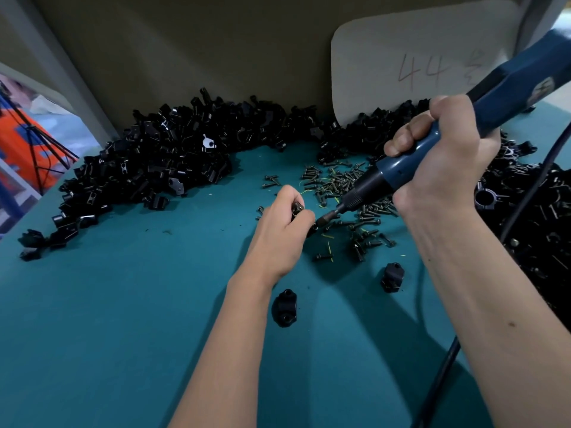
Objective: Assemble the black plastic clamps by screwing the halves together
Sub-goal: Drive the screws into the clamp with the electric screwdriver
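Clamp halves (304, 220) pinched in curled left hand (282, 233), just above green mat (123, 304). Right hand (438, 156) fully wrapped round electric screwdriver (401, 171), bit tip at the clamp. Judgement: keep bit square to screw; steady clamp against torque.

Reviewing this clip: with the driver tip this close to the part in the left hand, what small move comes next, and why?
Probably seat the bit in the screw head and press: the right hand grips the electric screwdriver, whose tip sits beside the clamp pinched in the left hand, though the fingers hide whether it has engaged.
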Demonstrator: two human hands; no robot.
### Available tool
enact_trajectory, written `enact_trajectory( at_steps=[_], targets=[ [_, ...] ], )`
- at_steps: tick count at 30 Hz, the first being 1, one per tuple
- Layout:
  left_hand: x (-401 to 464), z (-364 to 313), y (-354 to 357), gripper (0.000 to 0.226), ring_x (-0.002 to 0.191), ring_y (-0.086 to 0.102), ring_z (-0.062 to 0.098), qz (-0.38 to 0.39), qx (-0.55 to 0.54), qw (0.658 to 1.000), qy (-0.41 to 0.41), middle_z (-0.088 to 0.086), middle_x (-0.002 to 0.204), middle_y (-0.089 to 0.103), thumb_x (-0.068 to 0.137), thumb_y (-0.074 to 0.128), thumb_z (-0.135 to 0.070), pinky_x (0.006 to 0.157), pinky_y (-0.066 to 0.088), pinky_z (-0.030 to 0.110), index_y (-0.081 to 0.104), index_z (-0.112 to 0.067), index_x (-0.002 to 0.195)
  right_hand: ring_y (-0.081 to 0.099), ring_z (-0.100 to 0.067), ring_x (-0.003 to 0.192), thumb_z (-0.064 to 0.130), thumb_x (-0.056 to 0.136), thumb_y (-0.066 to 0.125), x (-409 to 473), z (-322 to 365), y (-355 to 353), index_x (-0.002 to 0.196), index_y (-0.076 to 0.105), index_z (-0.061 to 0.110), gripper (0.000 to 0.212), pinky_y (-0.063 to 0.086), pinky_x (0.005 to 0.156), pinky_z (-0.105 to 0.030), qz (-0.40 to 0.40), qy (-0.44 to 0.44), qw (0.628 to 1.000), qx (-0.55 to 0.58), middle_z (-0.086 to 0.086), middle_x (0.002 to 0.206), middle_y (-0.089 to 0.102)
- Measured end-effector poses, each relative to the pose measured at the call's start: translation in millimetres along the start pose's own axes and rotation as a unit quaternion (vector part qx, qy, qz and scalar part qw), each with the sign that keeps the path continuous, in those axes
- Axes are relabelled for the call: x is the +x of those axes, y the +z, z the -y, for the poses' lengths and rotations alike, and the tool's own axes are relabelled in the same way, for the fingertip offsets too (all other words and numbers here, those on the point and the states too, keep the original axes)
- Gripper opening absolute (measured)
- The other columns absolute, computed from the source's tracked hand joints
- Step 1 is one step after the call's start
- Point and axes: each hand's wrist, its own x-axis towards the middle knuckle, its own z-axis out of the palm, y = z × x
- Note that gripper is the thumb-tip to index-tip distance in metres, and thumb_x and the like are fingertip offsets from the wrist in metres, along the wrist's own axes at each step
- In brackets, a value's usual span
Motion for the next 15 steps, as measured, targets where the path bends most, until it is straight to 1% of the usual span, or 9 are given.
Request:
enact_trajectory(
  at_steps=[9,15],
  targets=[
    [-0.9,-3.8,1.2,0.011,0.06,0.031,0.012,0.002,-0.012,1.0,0.008,-0.009,0.063,0.038,0.083,0.047,-0.037,0.056,0.03,0.042,0.04,-0.028,0.083,0.038,-0.02,0.046,-0.003,0.087,0.054,1.2,2.8,-0.8,0.079,0.042,0.011,0.02,0.033,0.051,-0.03,-0.005,0.01,1.0,0.011,-0.005,0.057,0.039],
    [-2.0,-5.9,0.9,0.011,0.059,0.03,0.013,0.005,-0.013,1.0,0.004,-0.009,0.062,0.037,0.083,0.047,-0.038,0.055,0.029,0.042,0.04,-0.03,0.081,0.038,-0.02,0.045,-0.001,0.085,0.054,1.5,2.4,-0.3,0.08,0.042,0.011,0.018,0.035,0.051,-0.029,0.006,0.006,1.0,0.01,-0.005,0.057,0.038]
  ],
)
